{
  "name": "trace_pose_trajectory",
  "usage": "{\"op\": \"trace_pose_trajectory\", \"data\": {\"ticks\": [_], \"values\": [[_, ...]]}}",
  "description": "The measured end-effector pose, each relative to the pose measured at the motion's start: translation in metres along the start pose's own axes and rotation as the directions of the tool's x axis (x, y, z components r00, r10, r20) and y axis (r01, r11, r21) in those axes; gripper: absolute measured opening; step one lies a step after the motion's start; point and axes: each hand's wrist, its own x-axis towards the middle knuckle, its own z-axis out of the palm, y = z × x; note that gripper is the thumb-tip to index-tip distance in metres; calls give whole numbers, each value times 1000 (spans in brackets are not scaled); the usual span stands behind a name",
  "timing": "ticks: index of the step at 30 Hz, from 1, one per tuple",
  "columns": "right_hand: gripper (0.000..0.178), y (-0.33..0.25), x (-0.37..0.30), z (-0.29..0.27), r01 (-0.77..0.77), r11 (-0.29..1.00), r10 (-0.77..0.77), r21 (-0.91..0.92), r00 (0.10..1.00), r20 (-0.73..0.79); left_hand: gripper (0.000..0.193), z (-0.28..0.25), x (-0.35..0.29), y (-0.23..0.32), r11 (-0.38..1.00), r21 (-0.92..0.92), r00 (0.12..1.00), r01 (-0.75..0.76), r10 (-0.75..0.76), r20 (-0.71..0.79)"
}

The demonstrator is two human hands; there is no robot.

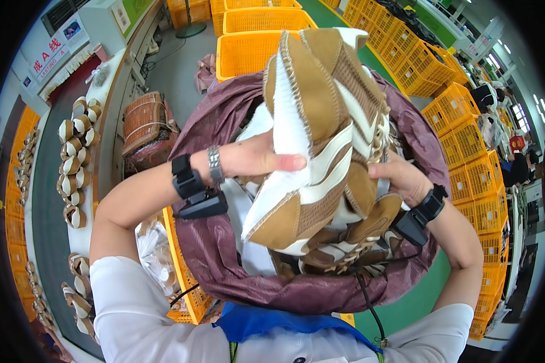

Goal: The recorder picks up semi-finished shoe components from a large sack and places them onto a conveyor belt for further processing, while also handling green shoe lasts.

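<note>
My left hand (257, 160) and right hand (404, 178) are pinching the stacked shoe uppers (324, 118) between them, above the sack (215, 260); the stack's long axis is pointing toward the sack's far rim.

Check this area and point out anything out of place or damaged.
A crumpled mauve sheet lies on the floor near an orange crate; it looks odd because it seems dropped rather than stowed. I see no spill, and the tan shoe uppers between the left hand and right hand show no obvious damage.
</note>
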Motion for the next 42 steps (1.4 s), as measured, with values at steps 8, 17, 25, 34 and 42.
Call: {"op": "trace_pose_trajectory", "data": {"ticks": [8,17,25,34,42], "values": [[60,-53,-91,-20,360,933,-354,-3,918,177,69,72,37,104,892,450,991,-44,94,-90],[42,-113,-134,-43,414,907,-313,-77,786,533,56,150,17,180,835,523,884,173,103,-456],[39,-126,-144,35,499,862,-271,-89,603,750,56,256,-81,230,901,428,753,62,239,-613],[46,-60,-179,248,490,872,-94,-8,184,978,65,466,-259,266,762,495,429,418,315,-847],[39,83,-334,449,322,947,113,-8,-310,944,75,741,-388,273,591,93,-192,801,401,-896]]}}
